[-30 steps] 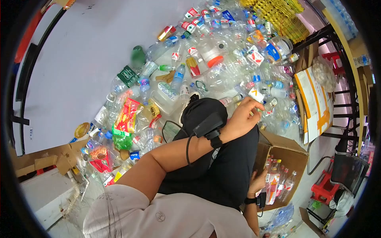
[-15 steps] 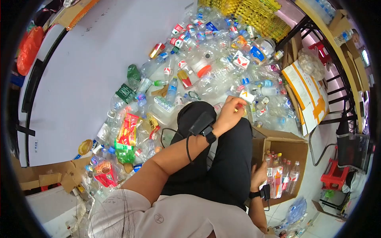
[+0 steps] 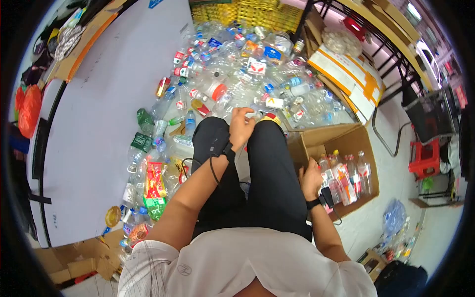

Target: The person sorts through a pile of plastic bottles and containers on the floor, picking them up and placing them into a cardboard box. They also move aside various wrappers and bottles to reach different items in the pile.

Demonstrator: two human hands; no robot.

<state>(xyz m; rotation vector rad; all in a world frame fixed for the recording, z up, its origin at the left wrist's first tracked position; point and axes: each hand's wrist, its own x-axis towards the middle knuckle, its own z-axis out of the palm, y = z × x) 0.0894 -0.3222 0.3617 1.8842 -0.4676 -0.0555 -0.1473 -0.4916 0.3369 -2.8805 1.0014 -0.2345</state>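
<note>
My left hand reaches forward between my knees over the heap of plastic bottles. Its fingers are bent and apart, with nothing visible in them. Beyond it lies a clear bottle with a white label; a yellow-and-red item is partly hidden behind my right knee. My right hand is at the near left edge of an open cardboard box, its thumb and fingers closed around the wall. Beside that hand, several clear bottles with red and white labels stand inside the box.
A large pale panel borders the heap on the left. Yellow woven material lies behind it. A taped white carton leans at the right, under a black-legged table. A red stool stands further right, with a blue bag below.
My view has shifted to the right. My left hand has drawn back slightly toward my knees, its fingers spreading. My right hand stays at the box edge.
</note>
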